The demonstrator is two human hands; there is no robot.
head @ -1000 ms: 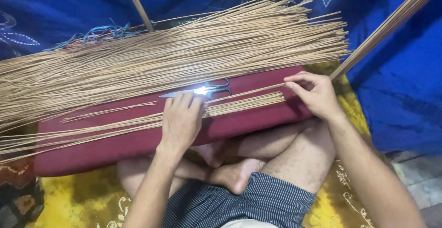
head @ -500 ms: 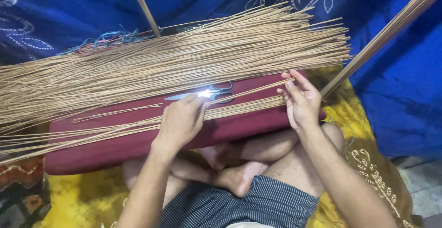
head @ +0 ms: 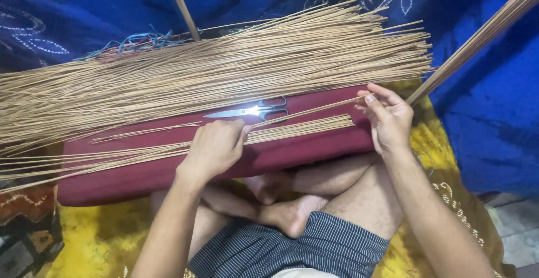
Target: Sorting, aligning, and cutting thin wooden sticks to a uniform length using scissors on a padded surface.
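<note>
Blue cloth (head: pixel 488 138) with pale embroidered scrollwork hangs across the far side and down the right, and a yellow patterned mat (head: pixel 95 239) covers the floor near the seated person. No packages, labels or signs show anywhere.

Across the person's crossed legs lies a long maroon cushion (head: pixel 168 171), running left to right. On its far half rests a big heap of thin tan sticks (head: pixel 224 76), all lying roughly lengthwise, their cut ends bunched at the right. A thicker bundle of the same sticks (head: pixel 483 34) slants up toward the far right corner, and a single wooden pole (head: pixel 181 6) rises at the far centre. Tangled blue string (head: pixel 140 39) sits behind the heap on the left.

On the near half of the cushion lies a smaller flat row of sticks (head: pixel 297 129), straight, slender and pale brown. The left hand (head: pixel 216 149) is curled loosely, pressing down on this row. The right hand (head: pixel 387 118) pinches the right end of one lone stick (head: pixel 314 111) between thumb and fingertips, lifted slightly above the row.

Between heap and row, a pair of scissors (head: pixel 250 111) with dark handles lies closed on the cushion, just beyond the left hand.
</note>
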